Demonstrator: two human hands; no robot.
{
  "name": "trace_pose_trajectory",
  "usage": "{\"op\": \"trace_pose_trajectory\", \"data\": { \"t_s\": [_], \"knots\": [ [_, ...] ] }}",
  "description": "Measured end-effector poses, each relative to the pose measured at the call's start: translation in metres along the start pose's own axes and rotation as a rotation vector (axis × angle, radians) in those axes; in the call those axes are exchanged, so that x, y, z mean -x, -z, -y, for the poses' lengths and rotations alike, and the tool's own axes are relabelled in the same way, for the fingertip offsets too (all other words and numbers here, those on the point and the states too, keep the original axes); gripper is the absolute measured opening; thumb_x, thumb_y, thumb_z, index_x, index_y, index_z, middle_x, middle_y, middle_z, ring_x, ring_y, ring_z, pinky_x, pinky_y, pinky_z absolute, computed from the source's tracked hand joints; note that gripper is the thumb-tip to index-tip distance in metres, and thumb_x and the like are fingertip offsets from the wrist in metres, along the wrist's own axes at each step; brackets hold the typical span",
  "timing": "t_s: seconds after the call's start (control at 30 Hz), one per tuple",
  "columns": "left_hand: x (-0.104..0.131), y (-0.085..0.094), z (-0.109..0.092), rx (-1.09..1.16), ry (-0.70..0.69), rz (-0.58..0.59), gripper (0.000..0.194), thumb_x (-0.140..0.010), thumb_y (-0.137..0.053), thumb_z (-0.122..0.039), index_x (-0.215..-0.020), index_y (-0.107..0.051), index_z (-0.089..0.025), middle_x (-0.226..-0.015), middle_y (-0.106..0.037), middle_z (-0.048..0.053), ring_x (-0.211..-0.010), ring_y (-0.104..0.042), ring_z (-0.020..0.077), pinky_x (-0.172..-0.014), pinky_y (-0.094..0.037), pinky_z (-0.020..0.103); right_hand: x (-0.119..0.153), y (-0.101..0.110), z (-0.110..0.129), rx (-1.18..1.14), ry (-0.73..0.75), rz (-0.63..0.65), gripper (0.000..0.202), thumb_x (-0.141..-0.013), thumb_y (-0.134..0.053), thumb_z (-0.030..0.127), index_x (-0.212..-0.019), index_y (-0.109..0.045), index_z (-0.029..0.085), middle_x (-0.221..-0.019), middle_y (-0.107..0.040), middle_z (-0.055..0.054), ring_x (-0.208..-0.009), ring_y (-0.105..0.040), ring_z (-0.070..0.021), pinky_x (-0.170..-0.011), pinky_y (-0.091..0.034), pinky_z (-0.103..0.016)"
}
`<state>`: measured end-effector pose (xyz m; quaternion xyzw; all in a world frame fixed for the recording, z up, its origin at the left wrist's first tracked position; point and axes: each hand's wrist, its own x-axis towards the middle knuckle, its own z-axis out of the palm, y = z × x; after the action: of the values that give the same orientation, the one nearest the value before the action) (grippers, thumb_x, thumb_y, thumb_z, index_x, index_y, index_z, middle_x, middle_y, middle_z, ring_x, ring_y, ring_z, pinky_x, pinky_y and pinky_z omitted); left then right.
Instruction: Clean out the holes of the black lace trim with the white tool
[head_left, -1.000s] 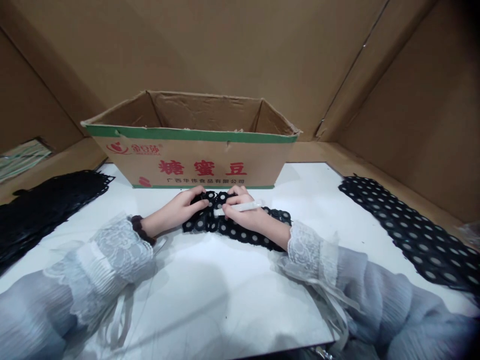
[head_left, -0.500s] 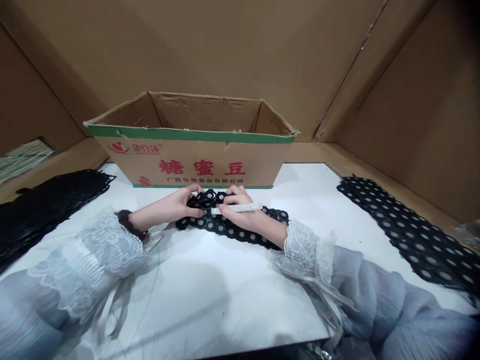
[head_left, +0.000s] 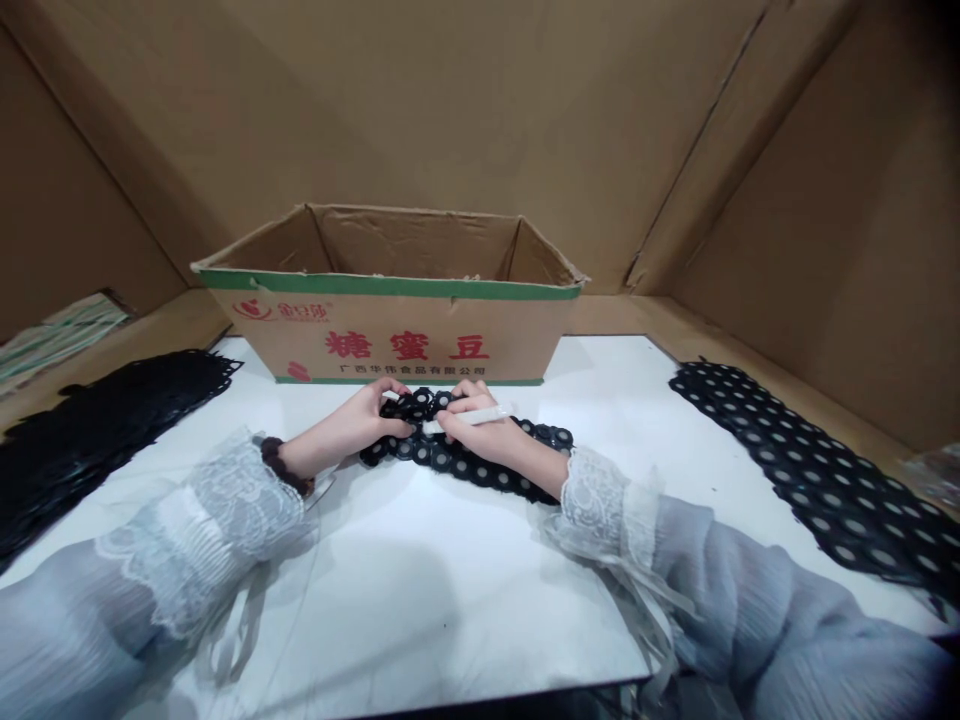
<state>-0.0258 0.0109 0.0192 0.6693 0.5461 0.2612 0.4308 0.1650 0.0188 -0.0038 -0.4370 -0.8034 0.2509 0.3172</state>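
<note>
A black openwork sheet with rows of round pale discs (head_left: 465, 466) lies on the white tabletop (head_left: 360, 580) in front of me. My left hand (head_left: 358, 422) is closed on the sheet's left end, thumb on the near side and fingers on the far side. In my right hand (head_left: 480, 432) is a slim white pen-like tool (head_left: 489, 414), gripped like a pencil and slanting over the sheet. Its left tip meets or hovers just above the discs beside my left thumb; I cannot tell which. My right wrist and fingers hide part of the sheet.
An open cardboard box (head_left: 405, 320) with a green rim stands just behind my hands. A pile of black sheets (head_left: 112, 430) lies at left, and a long disc-covered black sheet (head_left: 817, 470) at right. Cardboard walls (head_left: 465, 110) enclose the table's back and sides.
The view has shifted slightly, so the box and table sit a little lower in the picture. Both hands keep their grips, and the white tool stays at nearly the same spot on the sheet.
</note>
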Motion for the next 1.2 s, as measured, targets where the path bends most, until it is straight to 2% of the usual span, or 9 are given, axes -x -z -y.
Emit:
{"op": "trace_pose_trajectory", "data": {
  "t_s": [0.17,0.27,0.57,0.7,0.83,0.9,0.97,1.1,1.2],
  "knots": [
    [0.002,-0.011,0.004,0.049,0.007,-0.091,0.044,-0.061,-0.062,-0.020,-0.101,-0.042,-0.018,-0.067,-0.053,-0.004,-0.054,-0.051,0.0117,-0.049,-0.037,0.022,0.003,-0.010,0.001,0.141,0.076,-0.087,0.030,-0.080,-0.049,0.026,-0.052,-0.052,0.017,-0.080,-0.048,-0.004,-0.086,-0.040,-0.0184,-0.080,-0.033,-0.035],
    [0.004,-0.016,0.009,0.126,-0.027,-0.126,0.044,-0.063,-0.062,-0.021,-0.101,-0.040,-0.018,-0.075,-0.056,-0.002,-0.058,-0.053,0.0121,-0.052,-0.039,0.023,0.004,-0.012,0.003,0.225,0.110,-0.138,0.029,-0.080,-0.048,0.024,-0.052,-0.050,0.017,-0.081,-0.047,-0.004,-0.086,-0.039,-0.0186,-0.078,-0.033,-0.034],
    [0.020,-0.017,-0.006,0.422,-0.049,0.034,0.047,-0.067,-0.064,-0.024,-0.109,-0.043,-0.017,-0.097,-0.059,0.006,-0.086,-0.058,0.0186,-0.071,-0.044,0.030,0.004,0.011,0.012,0.343,0.118,-0.135,0.029,-0.078,-0.048,0.025,-0.050,-0.051,0.017,-0.082,-0.050,-0.005,-0.086,-0.040,-0.0199,-0.074,-0.034,-0.034],
    [0.022,-0.022,-0.009,0.414,-0.059,0.050,0.046,-0.068,-0.063,-0.023,-0.109,-0.043,-0.017,-0.102,-0.057,0.007,-0.091,-0.057,0.0193,-0.075,-0.044,0.030,0.002,0.026,0.021,0.374,0.027,-0.042,0.028,-0.073,-0.048,0.026,-0.047,-0.047,0.017,-0.076,-0.052,-0.005,-0.084,-0.043,-0.0202,-0.074,-0.035,-0.033],
    [0.024,-0.035,-0.013,0.368,-0.084,0.143,0.046,-0.071,-0.060,-0.022,-0.112,-0.038,-0.019,-0.098,-0.057,0.005,-0.089,-0.057,0.0196,-0.077,-0.046,0.033,0.003,0.051,0.030,0.352,-0.118,0.210,0.023,-0.069,-0.047,0.029,-0.049,-0.048,0.017,-0.067,-0.054,-0.004,-0.070,-0.047,-0.0168,-0.064,-0.036,-0.028],
    [0.023,-0.041,-0.014,0.264,-0.145,0.153,0.044,-0.073,-0.057,-0.024,-0.112,-0.037,-0.020,-0.100,-0.057,0.005,-0.090,-0.056,0.0199,-0.079,-0.045,0.035,0.006,0.062,0.032,0.385,-0.116,0.269,0.024,-0.069,-0.046,0.033,-0.051,-0.049,0.017,-0.066,-0.055,-0.004,-0.067,-0.048,-0.0165,-0.061,-0.035,-0.027],
    [0.021,-0.044,-0.012,0.041,-0.268,0.081,0.043,-0.075,-0.055,-0.028,-0.113,-0.038,-0.020,-0.106,-0.055,0.007,-0.098,-0.053,0.0215,-0.086,-0.042,0.038,0.010,0.064,0.030,0.459,-0.080,0.227,0.024,-0.070,-0.046,0.035,-0.054,-0.052,0.017,-0.069,-0.057,-0.006,-0.071,-0.049,-0.0185,-0.063,-0.036,-0.028],
    [0.015,-0.043,-0.003,-0.492,-0.519,-0.195,0.046,-0.077,-0.054,-0.033,-0.118,-0.039,-0.019,-0.122,-0.045,0.011,-0.116,-0.039,0.0276,-0.097,-0.031,0.045,0.017,0.045,0.015,0.547,-0.061,0.038,0.025,-0.070,-0.049,0.037,-0.062,-0.058,0.016,-0.084,-0.058,-0.011,-0.088,-0.048,-0.0244,-0.076,-0.037,-0.033],
    [0.016,-0.040,0.000,-0.693,-0.647,-0.286,0.043,-0.082,-0.049,-0.033,-0.121,-0.040,-0.019,-0.127,-0.042,0.012,-0.121,-0.034,0.0275,-0.099,-0.028,0.045,0.022,0.030,0.002,0.489,-0.008,-0.146,0.020,-0.070,-0.053,0.034,-0.066,-0.058,0.016,-0.098,-0.055,-0.010,-0.096,-0.044,-0.0237,-0.082,-0.034,-0.035]
  ]
}}
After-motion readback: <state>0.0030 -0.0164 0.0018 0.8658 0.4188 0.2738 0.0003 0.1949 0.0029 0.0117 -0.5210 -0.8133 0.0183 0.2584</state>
